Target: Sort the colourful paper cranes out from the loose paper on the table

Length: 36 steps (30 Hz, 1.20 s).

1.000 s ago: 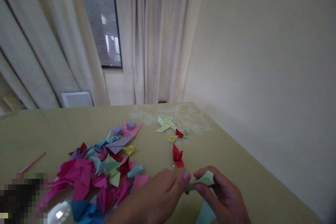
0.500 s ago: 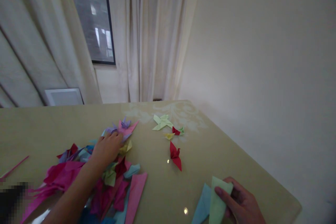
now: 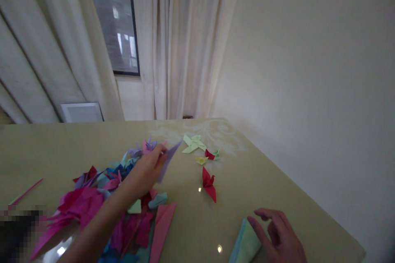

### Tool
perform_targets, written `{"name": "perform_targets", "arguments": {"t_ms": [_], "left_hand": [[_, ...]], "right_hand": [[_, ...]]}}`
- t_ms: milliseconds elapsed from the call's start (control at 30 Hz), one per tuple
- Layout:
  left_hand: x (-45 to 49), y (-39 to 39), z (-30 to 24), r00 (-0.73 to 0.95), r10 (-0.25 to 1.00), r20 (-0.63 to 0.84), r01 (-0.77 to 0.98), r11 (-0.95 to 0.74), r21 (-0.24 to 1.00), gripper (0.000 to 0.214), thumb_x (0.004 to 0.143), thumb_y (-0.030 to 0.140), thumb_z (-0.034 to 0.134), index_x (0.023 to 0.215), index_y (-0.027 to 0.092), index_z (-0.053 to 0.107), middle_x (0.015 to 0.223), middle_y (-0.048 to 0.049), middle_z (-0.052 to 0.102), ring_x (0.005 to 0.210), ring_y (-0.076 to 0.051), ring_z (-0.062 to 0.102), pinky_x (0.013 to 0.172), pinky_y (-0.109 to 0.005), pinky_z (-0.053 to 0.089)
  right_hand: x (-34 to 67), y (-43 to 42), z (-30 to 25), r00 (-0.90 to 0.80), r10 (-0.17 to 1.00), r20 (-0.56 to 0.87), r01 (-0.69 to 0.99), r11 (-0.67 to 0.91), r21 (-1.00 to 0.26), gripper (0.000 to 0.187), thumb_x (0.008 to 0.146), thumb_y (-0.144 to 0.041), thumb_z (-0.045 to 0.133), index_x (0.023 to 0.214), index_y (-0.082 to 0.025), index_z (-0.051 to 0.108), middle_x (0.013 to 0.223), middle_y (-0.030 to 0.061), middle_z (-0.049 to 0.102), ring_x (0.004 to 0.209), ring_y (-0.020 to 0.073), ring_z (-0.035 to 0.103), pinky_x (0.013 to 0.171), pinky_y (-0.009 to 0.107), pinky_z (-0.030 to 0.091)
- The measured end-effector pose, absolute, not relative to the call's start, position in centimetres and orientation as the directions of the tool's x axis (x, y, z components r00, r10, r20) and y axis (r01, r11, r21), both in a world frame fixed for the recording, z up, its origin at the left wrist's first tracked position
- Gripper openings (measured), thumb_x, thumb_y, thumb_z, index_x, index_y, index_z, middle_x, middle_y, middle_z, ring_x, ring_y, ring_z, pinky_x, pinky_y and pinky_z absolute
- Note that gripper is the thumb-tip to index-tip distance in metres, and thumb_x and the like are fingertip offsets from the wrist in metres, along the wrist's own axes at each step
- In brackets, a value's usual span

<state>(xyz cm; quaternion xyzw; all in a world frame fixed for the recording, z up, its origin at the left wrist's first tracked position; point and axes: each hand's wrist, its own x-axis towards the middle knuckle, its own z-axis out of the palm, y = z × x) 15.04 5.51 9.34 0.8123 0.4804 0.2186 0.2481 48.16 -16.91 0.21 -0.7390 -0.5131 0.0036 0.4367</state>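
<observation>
My left hand [image 3: 154,163] is closed on a purple folded paper [image 3: 169,160], raised at the right side of a heap of colourful folded papers [image 3: 83,201]. At the lower right, my right hand [image 3: 279,236] is open, thumb and fingers apart, beside a pale green folded paper [image 3: 248,242]. That green piece lies over a light blue folded paper [image 3: 237,241], of which only an edge shows. Purple paper cranes [image 3: 150,144] sit behind my left hand. A pink folded paper [image 3: 162,228] lies at the front of the heap.
To the right of the heap lie a red paper crane [image 3: 209,184], a pale green pinwheel-like fold [image 3: 194,144] and small red, yellow and green folds. A thin pink stick [image 3: 27,191] lies at the left. Curtains [image 3: 179,49] and a wall [image 3: 308,70] border the table.
My left hand has lifted the purple folded paper from the heap and moved right. My right hand has let go of the green paper, which now covers more of the blue one.
</observation>
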Motion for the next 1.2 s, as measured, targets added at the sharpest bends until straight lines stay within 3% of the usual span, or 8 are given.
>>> {"name": "perform_targets", "arguments": {"t_ms": [200,300,467,567,700,867,1067,1200], "left_hand": [[21.9,-3.5,10.2,0.884,0.454,-0.117,0.266,-0.281,0.922,0.057,0.102,0.072,0.033,0.100,0.022,0.061,0.091,-0.0003,0.057,0.082,-0.016,0.053,0.072,-0.026,0.044],[22.9,-5.1,9.2,0.912,0.366,-0.186,0.259,-0.161,0.953,0.066,0.098,0.081,0.033,0.097,0.021,0.060,0.084,0.0011,0.051,0.073,-0.015,0.045,0.064,-0.026,0.038],[22.7,-4.6,8.2,0.928,0.322,-0.187,0.188,0.028,0.982,0.067,0.096,0.083,0.037,0.098,0.020,0.060,0.078,0.0031,0.049,0.067,-0.011,0.043,0.059,-0.023,0.034],[23.2,-4.5,7.7,0.915,0.386,-0.117,0.108,0.046,0.993,0.057,0.092,0.076,0.059,0.095,0.019,0.062,0.079,0.0036,0.049,0.069,-0.011,0.042,0.060,-0.022,0.033],[24.3,-4.9,7.1,0.783,0.621,0.031,-0.079,0.049,0.996,0.048,0.092,0.065,0.067,0.086,0.018,0.061,0.080,0.0013,0.053,0.076,-0.013,0.049,0.069,-0.025,0.040],[24.3,-5.6,8.1,0.783,0.622,0.024,0.069,-0.125,0.990,0.038,0.093,0.056,0.070,0.088,0.018,0.073,0.076,-0.0005,0.064,0.073,-0.014,0.055,0.065,-0.025,0.040],[20.9,-0.2,7.8,0.704,0.707,0.065,0.572,-0.620,0.537,0.023,0.098,0.024,0.062,0.120,0.024,0.071,0.121,-0.0079,0.073,0.114,-0.026,0.065,0.100,-0.038,0.048],[16.5,5.4,5.6,0.502,0.865,-0.014,0.864,-0.500,0.052,0.032,0.092,0.009,0.057,0.119,0.020,0.071,0.128,-0.0146,0.068,0.122,-0.032,0.063,0.105,-0.045,0.046]], "right_hand": [[43.1,-14.6,3.5,0.267,0.854,0.446,0.404,0.321,-0.857,0.052,0.096,-0.045,0.072,0.143,-0.025,0.058,0.105,0.0081,0.068,0.077,0.0182,0.067,0.069,0.027,0.060],[42.3,-13.9,5.1,0.152,0.884,0.441,0.173,0.416,-0.893,0.037,0.093,-0.049,0.076,0.121,-0.024,0.072,0.095,0.0075,0.069,0.077,0.0196,0.067,0.067,0.028,0.059],[42.3,-13.8,5.5,0.183,0.891,0.416,0.072,0.409,-0.910,0.028,0.094,-0.046,0.075,0.081,-0.021,0.071,0.074,0.0041,0.064,0.067,0.0172,0.063,0.060,0.024,0.054],[42.0,-14.3,4.5,0.258,0.914,0.314,0.041,0.314,-0.949,0.029,0.095,-0.052,0.072,0.104,-0.024,0.074,0.082,0.0051,0.067,0.074,0.0196,0.066,0.067,0.027,0.056],[41.2,-15.5,3.2,0.199,0.934,0.298,0.007,0.303,-0.953,0.083,0.079,-0.081,0.072,0.138,-0.025,0.064,0.105,0.0125,0.073,0.090,0.0290,0.070,0.078,0.036,0.059],[41.7,-16.3,2.3,0.292,0.942,0.165,0.148,0.125,-0.981,0.038,0.091,-0.059,0.073,0.098,-0.022,0.075,0.080,0.0051,0.068,0.073,0.0204,0.064,0.066,0.026,0.053],[47.2,-17.0,3.5,0.197,0.971,0.136,0.372,0.054,-0.927,0.046,0.091,-0.064,0.070,0.077,-0.020,0.070,0.066,-0.0004,0.056,0.061,0.0150,0.052,0.056,0.022,0.044],[49.9,-18.2,5.1,0.089,0.996,0.023,0.542,-0.029,-0.840,0.047,0.095,-0.065,0.064,0.075,-0.024,0.074,0.072,0.0023,0.067,0.069,0.0197,0.062,0.066,0.026,0.050]]}}
